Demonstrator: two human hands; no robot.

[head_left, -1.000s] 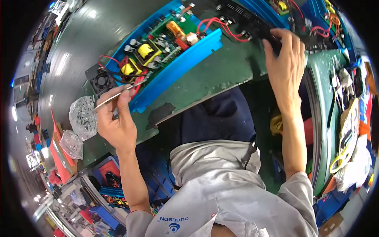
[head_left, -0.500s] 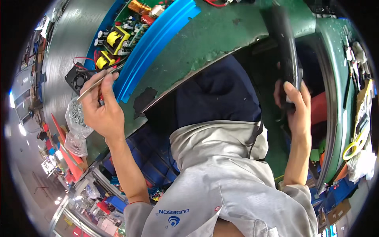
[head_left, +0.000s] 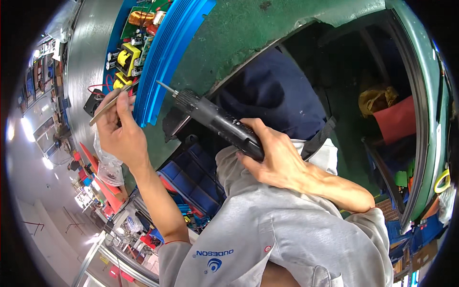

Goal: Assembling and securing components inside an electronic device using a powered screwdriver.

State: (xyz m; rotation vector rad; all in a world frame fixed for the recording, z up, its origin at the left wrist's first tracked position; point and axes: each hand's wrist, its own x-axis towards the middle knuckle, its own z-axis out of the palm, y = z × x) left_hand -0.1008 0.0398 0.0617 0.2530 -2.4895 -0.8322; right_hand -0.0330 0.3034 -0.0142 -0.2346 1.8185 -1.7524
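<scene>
My left hand (head_left: 123, 136) is closed around metal tweezers (head_left: 100, 114), whose far end points into the open end of a blue metal housing (head_left: 165, 57). Inside the housing lies a circuit board with yellow-wrapped transformers (head_left: 125, 58), a copper coil (head_left: 141, 18) and several capacitors. My right hand (head_left: 282, 160) grips the rear of a black electric screwdriver (head_left: 217, 119). It lies slantwise over my lap, its bit (head_left: 165, 87) pointing up and left, close to the housing's right wall. Behind my left hand a small black fan (head_left: 93, 103) is partly hidden.
The green bench (head_left: 229, 43) has a worn front edge. A clear plastic bag (head_left: 110, 170) lies beside my left wrist. On the right, a red sheet (head_left: 394, 119) and a yellow bag (head_left: 377, 99) sit below the bench frame; a yellow tape roll (head_left: 442, 181) is farther right.
My right hand has brought the screwdriver from the far right, where it pointed away, leftward until its bit is near the housing. My left hand with the tweezers has hardly moved.
</scene>
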